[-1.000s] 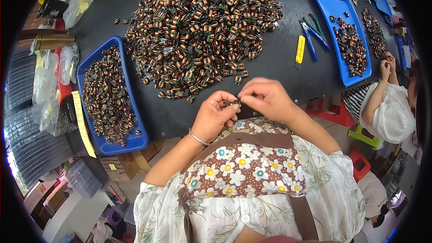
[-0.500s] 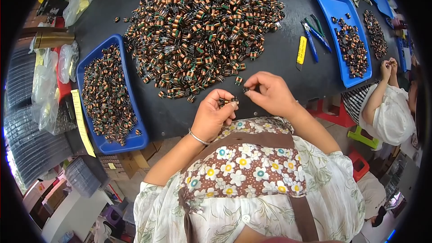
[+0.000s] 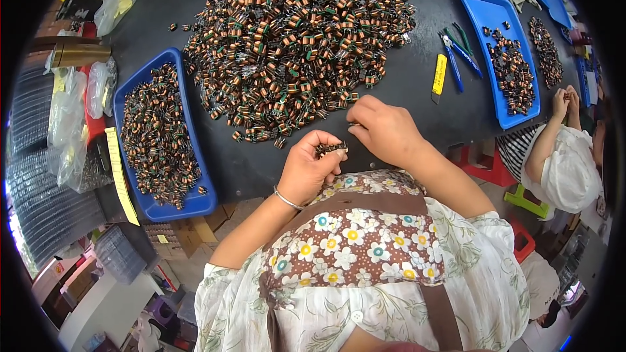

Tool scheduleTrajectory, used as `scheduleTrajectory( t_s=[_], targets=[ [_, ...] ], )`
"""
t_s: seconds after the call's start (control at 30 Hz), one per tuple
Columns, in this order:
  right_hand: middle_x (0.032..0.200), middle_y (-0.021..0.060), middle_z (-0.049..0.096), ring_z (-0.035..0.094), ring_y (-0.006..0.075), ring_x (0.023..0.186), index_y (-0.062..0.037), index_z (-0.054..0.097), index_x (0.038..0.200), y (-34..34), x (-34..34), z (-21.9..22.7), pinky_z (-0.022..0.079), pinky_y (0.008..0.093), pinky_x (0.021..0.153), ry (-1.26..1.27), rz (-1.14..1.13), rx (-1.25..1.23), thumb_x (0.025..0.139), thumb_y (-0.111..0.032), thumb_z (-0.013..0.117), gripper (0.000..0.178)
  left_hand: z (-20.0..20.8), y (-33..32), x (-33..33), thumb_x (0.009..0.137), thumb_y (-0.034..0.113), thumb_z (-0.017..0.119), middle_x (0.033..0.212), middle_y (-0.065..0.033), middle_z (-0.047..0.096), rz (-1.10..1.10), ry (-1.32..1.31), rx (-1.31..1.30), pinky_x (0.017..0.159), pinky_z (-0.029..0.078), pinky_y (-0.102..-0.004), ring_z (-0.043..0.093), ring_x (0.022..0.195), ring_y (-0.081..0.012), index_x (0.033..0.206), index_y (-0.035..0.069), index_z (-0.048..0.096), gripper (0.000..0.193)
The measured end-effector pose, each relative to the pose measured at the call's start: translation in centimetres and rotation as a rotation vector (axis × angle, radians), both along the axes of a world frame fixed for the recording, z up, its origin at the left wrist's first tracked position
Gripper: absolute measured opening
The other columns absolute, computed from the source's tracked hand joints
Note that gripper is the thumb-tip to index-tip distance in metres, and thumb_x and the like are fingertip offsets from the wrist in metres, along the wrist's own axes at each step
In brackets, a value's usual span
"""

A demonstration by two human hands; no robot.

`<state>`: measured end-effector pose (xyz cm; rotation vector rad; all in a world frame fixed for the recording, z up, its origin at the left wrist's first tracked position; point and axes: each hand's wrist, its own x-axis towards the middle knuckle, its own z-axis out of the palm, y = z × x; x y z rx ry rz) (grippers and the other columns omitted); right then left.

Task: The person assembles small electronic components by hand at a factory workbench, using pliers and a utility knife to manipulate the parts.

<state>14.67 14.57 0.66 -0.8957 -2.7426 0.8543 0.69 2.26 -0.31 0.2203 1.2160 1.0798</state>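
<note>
My left hand point(image 3: 304, 168) is closed around a few small wire-wound coils point(image 3: 330, 148), dark with copper windings, held between thumb and curled fingers. To its right, my right hand point(image 3: 389, 130) is at the near edge of a large heap of copper coils point(image 3: 293, 45). Its thumb and forefinger are bent together close to the black tabletop point(image 3: 267, 169); whatever lies between the fingertips is hidden. Left of the heap, a dark blue tray point(image 3: 203, 205) holds many loose coils of the same kind.
A yellow utility knife point(image 3: 439, 75) and blue-handled pliers point(image 3: 454, 65) lie right of the heap. Beyond them stands a lighter blue tray point(image 3: 520, 120) with coils. A co-worker's hands point(image 3: 566, 101) are at the far right. Clear plastic bags point(image 3: 65, 124) hang at the left.
My right hand has shifted slightly up and left toward the heap's edge. The dark piece earlier visible at its fingertips no longer shows. My left hand has stayed in place.
</note>
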Motion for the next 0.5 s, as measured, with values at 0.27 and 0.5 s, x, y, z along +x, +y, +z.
scheduleTrajectory(
  t_s=[0.27,0.5],
  targets=[
    [0.066,-0.0014,0.056,0.048,0.0048,0.054,-0.0028,0.059,0.081,-1.2,0.8,-0.1,0.037,0.0227,0.048,0.346,-0.225,-0.712,0.077,-0.007,0.066,0.009,-0.2,0.1,0.0,0.083,0.005,0.059,0.077,-0.0054,0.061,0.01,-0.003,0.012,0.044,0.04,-0.0171,0.052,0.055,-0.0056,0.095,0.006,0.05,0.016],
    [0.07,0.0028,0.061,0.054,0.0089,0.057,-0.0013,0.063,0.088,-0.4,0.6,-0.9,0.042,0.0236,0.05,0.394,-0.135,-0.289,0.08,-0.008,0.063,0.01,0.3,0.4,-0.2,0.082,0.001,0.059,0.079,-0.0069,0.061,-0.012,0.022,0.006,0.045,0.042,-0.0185,0.055,0.058,-0.0076,0.096,0.005,0.05,0.016]
  ],
)
